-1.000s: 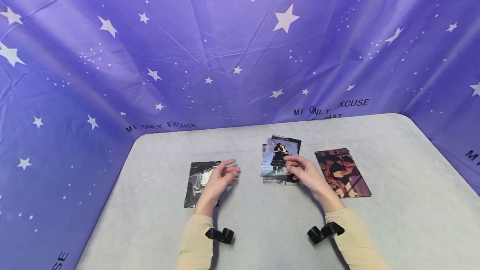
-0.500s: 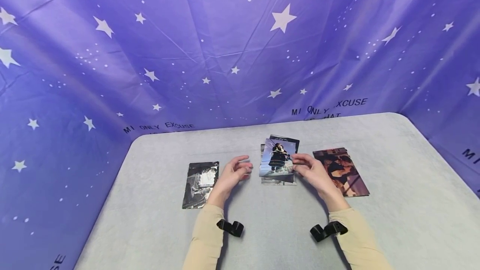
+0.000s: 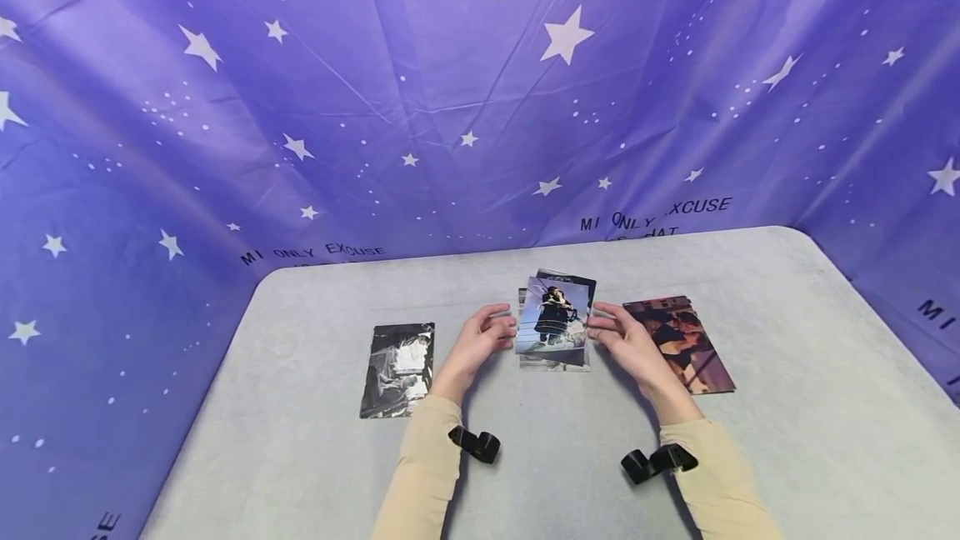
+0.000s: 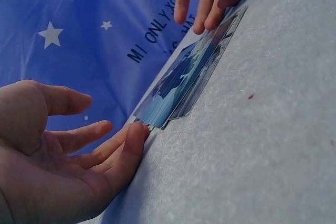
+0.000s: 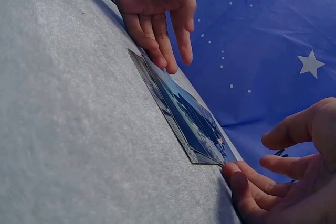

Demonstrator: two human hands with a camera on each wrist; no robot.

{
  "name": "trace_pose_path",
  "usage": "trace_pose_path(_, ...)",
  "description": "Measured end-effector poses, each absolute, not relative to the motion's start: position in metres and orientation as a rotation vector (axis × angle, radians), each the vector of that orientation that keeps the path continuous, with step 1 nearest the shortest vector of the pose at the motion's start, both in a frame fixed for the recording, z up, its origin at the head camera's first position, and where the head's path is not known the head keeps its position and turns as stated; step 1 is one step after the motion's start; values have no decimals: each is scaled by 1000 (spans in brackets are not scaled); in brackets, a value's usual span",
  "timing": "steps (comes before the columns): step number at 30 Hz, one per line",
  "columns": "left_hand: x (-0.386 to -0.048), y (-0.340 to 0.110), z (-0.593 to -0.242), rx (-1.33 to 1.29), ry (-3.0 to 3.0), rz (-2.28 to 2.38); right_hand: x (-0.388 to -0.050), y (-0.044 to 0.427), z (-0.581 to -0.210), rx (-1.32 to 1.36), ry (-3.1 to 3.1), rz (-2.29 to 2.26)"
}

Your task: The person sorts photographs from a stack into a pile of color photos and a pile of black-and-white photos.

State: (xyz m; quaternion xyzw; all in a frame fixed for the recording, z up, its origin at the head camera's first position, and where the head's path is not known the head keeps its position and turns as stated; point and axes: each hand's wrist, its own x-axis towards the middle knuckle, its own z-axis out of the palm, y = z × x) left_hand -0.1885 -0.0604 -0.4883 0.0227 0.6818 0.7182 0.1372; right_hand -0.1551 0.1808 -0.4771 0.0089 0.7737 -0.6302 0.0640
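Observation:
In the head view a loose pile of photo cards (image 3: 555,319) lies at the middle of the table, its edges uneven. The top card shows a couple against a blue sky. My left hand (image 3: 480,348) is at the pile's left edge, fingers relaxed; in the left wrist view its lower fingertips (image 4: 137,129) touch the table beside the cards. At the opposite edge is my right hand (image 3: 630,348), fingers loosely extended, and in the right wrist view its fingertips (image 5: 231,170) meet the pile's corner. Neither hand grips a card.
A black-and-white photo card pile (image 3: 397,369) lies at the left of the table (image 3: 525,457). To the right lies another pile with a reddish-brown picture (image 3: 682,344), partly behind my right hand. A purple star-printed cloth (image 3: 450,90) hangs behind the table.
My left hand has moved right, from over the black-and-white pile to the middle pile's left edge. My right hand has drawn slightly right, off the top card to the pile's right edge.

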Motion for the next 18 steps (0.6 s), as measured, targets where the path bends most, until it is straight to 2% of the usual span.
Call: trace_pose_path(18,-193,-54,-486,34,1980,2051,-151,179,-478,42,2216,-2018)
